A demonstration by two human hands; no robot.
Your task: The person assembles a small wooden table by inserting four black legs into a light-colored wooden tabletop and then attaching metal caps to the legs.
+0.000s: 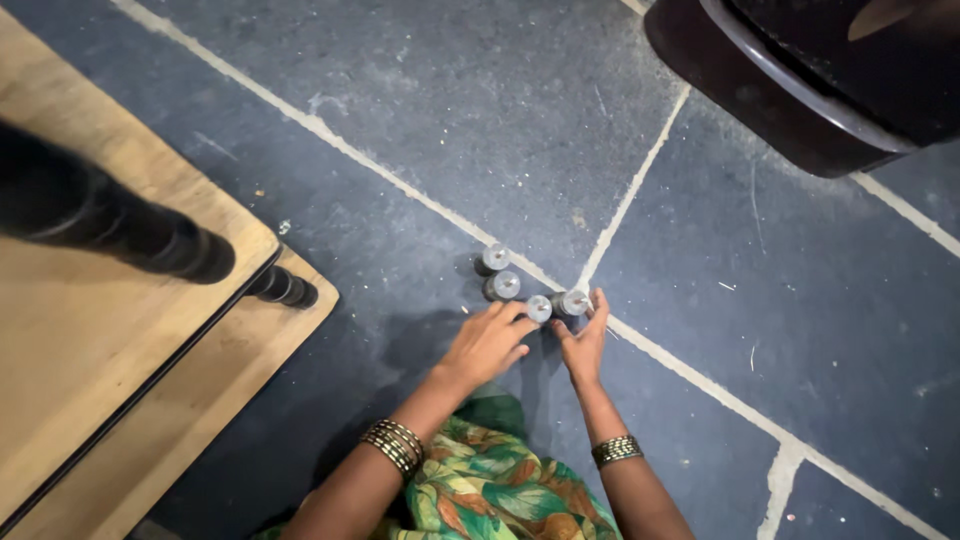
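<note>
Four small metal cylinders stand upright on the dark stone floor, flat silvery tops facing up, long axes vertical. They form a short bent row near a pale grout joint: the farthest cylinder [492, 258], the second cylinder [503, 285] just beside it, then the third cylinder [539, 308] and the fourth cylinder [572, 302], which sit close together.

The left hand [488, 342] reaches forward, palm down, its fingers loosely curled, their tips touching the third cylinder. The right hand [584, 340] stretches out with fingers mostly straight, lying against the fourth cylinder; whether either hand truly grips cannot be told. Both wrists wear stacked metal bangles [395, 446], above a green patterned garment [490, 490].

A dark tub [770, 110] sits at the upper right; its contents cannot be made out. At left lies a wooden board [90, 330] with a dark turned post [120, 225] over it.
</note>
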